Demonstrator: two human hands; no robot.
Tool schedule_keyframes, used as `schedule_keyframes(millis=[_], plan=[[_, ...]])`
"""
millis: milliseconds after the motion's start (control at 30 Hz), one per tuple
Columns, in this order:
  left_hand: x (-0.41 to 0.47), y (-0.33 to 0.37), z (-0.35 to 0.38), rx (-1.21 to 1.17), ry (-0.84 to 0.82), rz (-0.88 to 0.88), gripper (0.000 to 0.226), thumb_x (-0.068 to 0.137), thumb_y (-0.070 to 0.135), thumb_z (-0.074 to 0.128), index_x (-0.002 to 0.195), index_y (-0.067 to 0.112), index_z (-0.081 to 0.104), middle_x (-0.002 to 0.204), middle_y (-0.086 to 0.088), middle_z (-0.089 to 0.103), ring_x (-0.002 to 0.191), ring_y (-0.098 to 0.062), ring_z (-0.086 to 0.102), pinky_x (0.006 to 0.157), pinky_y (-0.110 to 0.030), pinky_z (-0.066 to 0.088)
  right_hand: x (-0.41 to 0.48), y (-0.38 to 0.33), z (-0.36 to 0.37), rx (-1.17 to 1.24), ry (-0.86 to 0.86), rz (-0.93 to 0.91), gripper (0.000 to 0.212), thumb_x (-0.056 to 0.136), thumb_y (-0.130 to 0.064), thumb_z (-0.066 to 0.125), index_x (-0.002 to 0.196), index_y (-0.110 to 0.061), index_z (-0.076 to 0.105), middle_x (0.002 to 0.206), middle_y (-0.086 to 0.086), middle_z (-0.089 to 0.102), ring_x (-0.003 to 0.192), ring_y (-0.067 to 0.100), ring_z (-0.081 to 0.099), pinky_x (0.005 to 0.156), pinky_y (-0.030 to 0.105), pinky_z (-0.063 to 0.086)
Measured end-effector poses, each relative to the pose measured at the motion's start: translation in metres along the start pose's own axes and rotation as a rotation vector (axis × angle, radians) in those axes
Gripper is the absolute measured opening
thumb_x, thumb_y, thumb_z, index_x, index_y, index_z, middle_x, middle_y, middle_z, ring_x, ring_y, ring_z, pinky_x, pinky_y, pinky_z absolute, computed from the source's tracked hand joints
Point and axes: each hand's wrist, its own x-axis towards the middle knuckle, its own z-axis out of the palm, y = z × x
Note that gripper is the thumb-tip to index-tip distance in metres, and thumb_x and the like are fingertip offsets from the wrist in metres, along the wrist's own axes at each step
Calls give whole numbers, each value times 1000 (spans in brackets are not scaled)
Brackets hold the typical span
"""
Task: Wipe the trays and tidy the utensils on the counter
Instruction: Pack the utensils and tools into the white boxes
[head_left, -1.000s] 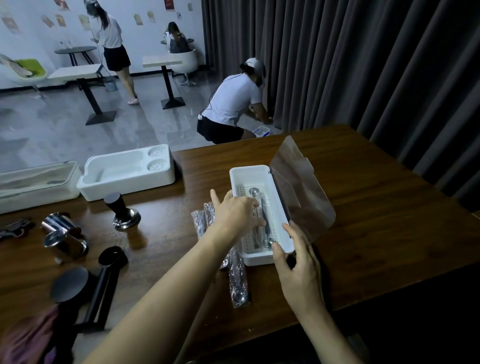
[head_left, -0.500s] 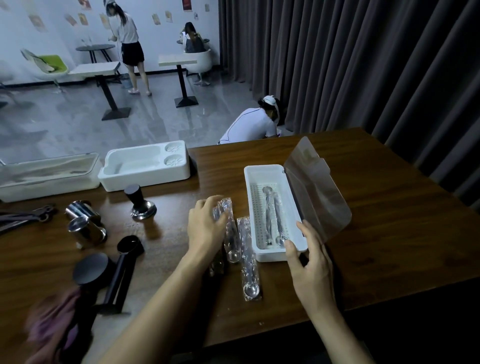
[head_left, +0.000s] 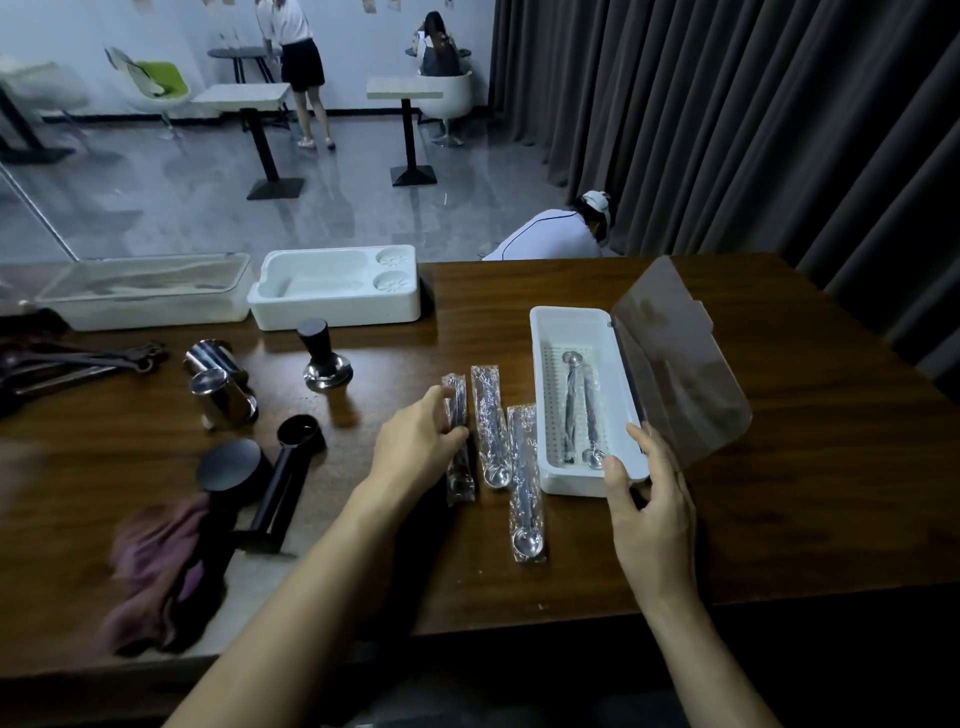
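A white utensil box (head_left: 550, 364) with its clear lid (head_left: 675, 364) raised lies on the brown counter. Two plastic-wrapped spoons (head_left: 579, 410) lie inside it. Three more wrapped spoons lie to its left: the leftmost (head_left: 458, 467), a middle one (head_left: 488, 426) and a nearer one (head_left: 525, 483). My left hand (head_left: 418, 447) pinches the leftmost wrapped spoon with thumb and fingers. My right hand (head_left: 647, 493) holds the box's near right corner.
A white foam tray (head_left: 337, 306) and a clear-lidded tray (head_left: 145, 301) stand at the back left. A tamper (head_left: 324, 358), two steel cups (head_left: 221, 379), a black portafilter (head_left: 270, 483), a purple cloth (head_left: 161, 571) and dark tongs (head_left: 78, 358) crowd the left. Right counter edge nears a curtain.
My left hand came out of the box, moved left and took hold of the leftmost wrapped spoon. The right hand stayed on the box's corner. The view shifted.
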Motion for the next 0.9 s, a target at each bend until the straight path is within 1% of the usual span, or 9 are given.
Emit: schedule_keyframes(millis=[167,300,400,433,567,633,767,833,900], plan=[[-2,7,1,20,48,20,58,89,25,64,144,31,48,92,-3,72,91,-30,67,79,-40,53,0,1,1,15,-9,7,55,94,-61,46,140,-31,50,153,-7,45,140,8,40,103,50,51],[0,1,3,-112,49,48,31,93,30,61,121,43,58,85,4,71,72,-20,70,69,-41,60,-1,0,0,17,-11,15,54,95,-59,46,140,-29,50,153,-7,45,140,8,41,103,49,51],[3,3,-2,-332,57,39,24,96,25,65,108,45,68,90,6,69,62,-1,64,56,-21,50,-1,-1,0,24,-13,14,52,97,-53,49,142,-27,49,153,-5,46,140,12,42,102,50,51],[4,5,-4,-393,55,42,24,96,24,67,109,45,69,93,6,69,61,1,63,56,-18,47,-2,-2,-1,27,-16,19,54,96,-52,49,143,-27,48,153,-4,46,140,13,43,102,50,51],[12,36,-10,-629,66,83,26,95,23,72,118,35,73,97,5,73,80,-3,68,72,-19,52,-2,-4,-2,42,-14,30,58,94,-52,49,145,-25,46,152,-3,47,139,14,44,104,47,50],[19,59,-14,-578,64,139,29,93,28,73,122,31,74,96,9,75,89,-1,70,82,-22,56,-2,-5,-3,46,-9,38,59,94,-52,49,146,-25,46,152,-3,47,139,14,44,105,44,49],[36,102,-4,-379,-13,227,38,86,47,68,123,38,70,100,16,76,97,-5,71,95,-43,57,-3,-7,-3,69,-20,52,61,94,-58,46,147,-28,44,154,-6,45,141,11,41,107,36,46],[42,114,8,-221,29,274,37,86,50,68,122,41,70,100,18,76,102,-8,69,105,-53,46,-3,-6,-3,62,-19,34,58,96,-58,47,147,-30,44,153,-7,45,141,9,40,108,32,44],[45,117,20,-82,46,290,33,91,45,70,124,40,70,101,18,76,113,-11,63,116,-63,25,-2,-6,-3,63,-21,36,58,95,-57,48,147,-30,44,153,-8,45,140,7,40,108,32,44]])
